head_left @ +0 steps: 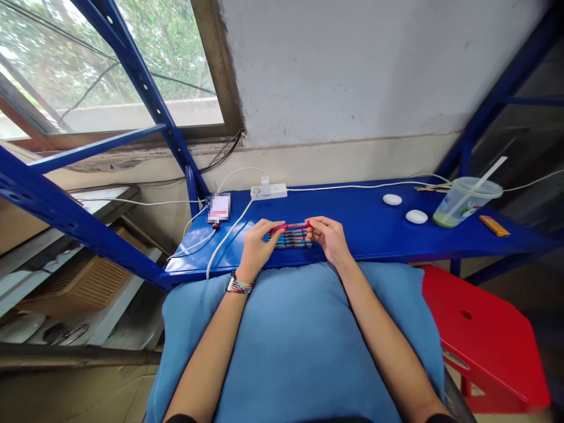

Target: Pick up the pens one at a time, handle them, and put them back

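Note:
Between my two hands is a red pen [296, 226], held level from both ends. My left hand [261, 242] pinches its left end between thumb and fingers. At the right end, the fingertips of my right hand [329, 238] are closed on the same pen. Just below it, several pens [291, 241] with blue and dark parts lie side by side on the blue shelf [348, 214], close to its front edge. My fingers partly cover the ends of this row.
A white power strip [277, 191] with cables lies at the back, beside a pixelated device [219, 207]. To the right are two white oval objects [416, 217], a plastic cup [465, 202] with a straw and a small orange packet [494, 225]. A blue cushion [295, 335] lies under my arms, near a red stool [489, 335].

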The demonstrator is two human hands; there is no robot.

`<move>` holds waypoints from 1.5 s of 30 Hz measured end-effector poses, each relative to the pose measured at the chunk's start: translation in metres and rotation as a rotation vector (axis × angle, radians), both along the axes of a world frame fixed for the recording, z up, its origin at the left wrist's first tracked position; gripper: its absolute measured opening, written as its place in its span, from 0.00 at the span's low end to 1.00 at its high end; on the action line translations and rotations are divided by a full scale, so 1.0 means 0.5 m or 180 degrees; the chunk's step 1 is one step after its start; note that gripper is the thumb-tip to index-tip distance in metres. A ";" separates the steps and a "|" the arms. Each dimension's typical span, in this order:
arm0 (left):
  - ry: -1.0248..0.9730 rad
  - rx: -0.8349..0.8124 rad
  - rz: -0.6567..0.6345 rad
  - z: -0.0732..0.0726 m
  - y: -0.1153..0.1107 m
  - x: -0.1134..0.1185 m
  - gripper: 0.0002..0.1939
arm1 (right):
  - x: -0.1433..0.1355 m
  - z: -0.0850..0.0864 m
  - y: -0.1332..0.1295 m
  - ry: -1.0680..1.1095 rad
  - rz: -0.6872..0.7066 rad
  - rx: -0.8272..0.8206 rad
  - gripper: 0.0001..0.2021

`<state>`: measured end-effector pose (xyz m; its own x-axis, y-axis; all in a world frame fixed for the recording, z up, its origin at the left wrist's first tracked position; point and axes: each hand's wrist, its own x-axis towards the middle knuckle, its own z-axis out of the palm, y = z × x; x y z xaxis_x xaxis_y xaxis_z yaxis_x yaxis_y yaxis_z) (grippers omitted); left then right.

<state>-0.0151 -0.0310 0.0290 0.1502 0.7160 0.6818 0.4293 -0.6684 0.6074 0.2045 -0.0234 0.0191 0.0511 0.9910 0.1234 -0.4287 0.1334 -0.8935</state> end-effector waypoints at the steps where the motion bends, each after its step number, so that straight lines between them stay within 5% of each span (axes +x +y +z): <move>1: 0.0043 -0.0020 -0.0001 0.001 0.000 -0.001 0.12 | 0.000 0.000 0.000 -0.0030 -0.0003 0.0023 0.16; 8: 0.0056 -0.0180 0.0011 0.006 -0.004 0.001 0.13 | -0.003 -0.004 -0.001 -0.0168 0.0066 0.0230 0.17; 13: -0.0184 -0.0575 0.0137 -0.004 0.000 0.000 0.23 | -0.007 -0.003 -0.003 -0.0272 0.0060 0.0349 0.18; 20: -0.0650 -0.0654 -0.0063 -0.019 0.010 0.001 0.15 | -0.002 -0.002 0.001 -0.0064 -0.0071 0.0155 0.17; 24: -0.0611 -0.0805 0.0088 -0.022 0.014 -0.003 0.29 | -0.002 -0.003 0.004 0.0012 0.0008 0.0111 0.18; 30: -0.0785 -0.0673 -0.0028 -0.019 0.012 -0.002 0.17 | -0.002 -0.002 0.003 0.0115 -0.0113 0.0064 0.17; 37: -0.1157 -0.0644 -0.0206 -0.018 0.012 0.000 0.24 | -0.004 -0.003 0.000 0.0217 -0.0131 0.0009 0.16; 39: -0.0953 -0.0641 -0.0071 -0.019 0.012 -0.002 0.16 | -0.003 -0.004 0.000 0.0259 -0.0115 -0.0031 0.16; 42: -0.0715 -0.0808 0.0202 -0.021 0.012 -0.005 0.32 | -0.003 -0.004 0.000 0.0308 -0.0047 -0.0065 0.16; 45: -0.0704 -0.0872 0.0291 -0.019 0.014 -0.006 0.33 | -0.002 -0.003 0.000 0.0339 0.0022 -0.0035 0.16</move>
